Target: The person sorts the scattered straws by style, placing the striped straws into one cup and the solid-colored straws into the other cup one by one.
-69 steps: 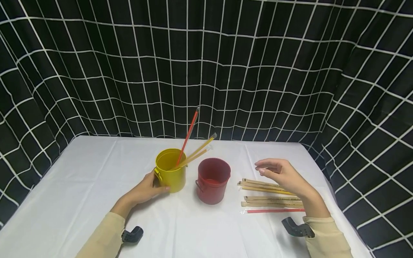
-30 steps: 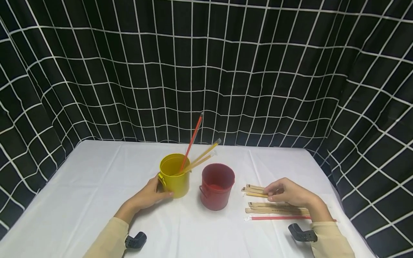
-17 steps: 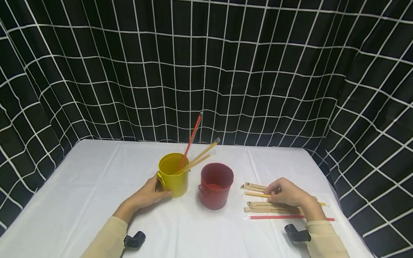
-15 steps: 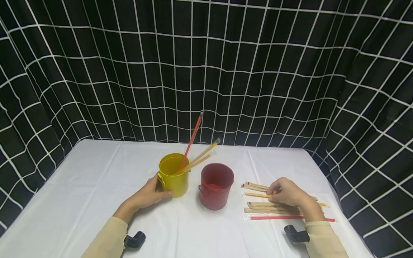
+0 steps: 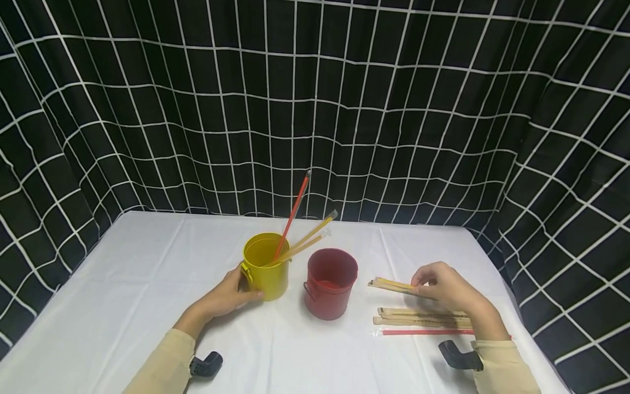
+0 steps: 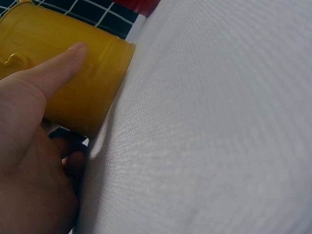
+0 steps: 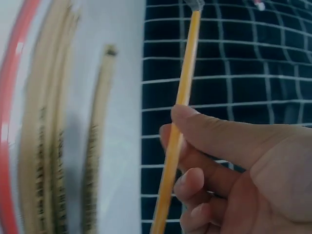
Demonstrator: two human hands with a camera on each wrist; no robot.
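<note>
My left hand (image 5: 223, 295) holds a small yellow bucket (image 5: 268, 285) upright on the table, thumb along its side. A red straw (image 5: 296, 207) and two yellowish straws (image 5: 317, 224) lean out of it. To its right stands a red bucket (image 5: 327, 302), no straws visible in it. My right hand (image 5: 453, 289) pinches a yellow straw (image 7: 187, 68) in clear film between thumb and forefinger, raised off the table. Behind that straw in the head view lie paper-wrapped sticks (image 5: 376, 283); nearer me are several more paper-wrapped sticks (image 5: 415, 322) and a red straw (image 5: 418, 332).
A white cloth covers the table (image 5: 147, 262). Black curtains with a white grid (image 5: 315, 109) hang behind it and at both sides. A dark wrist camera (image 5: 206, 365) sits at each cuff.
My right hand has come down to the pile, pinched the yellow straw and lifted it slightly off the table. My left hand stays on the yellow bucket.
</note>
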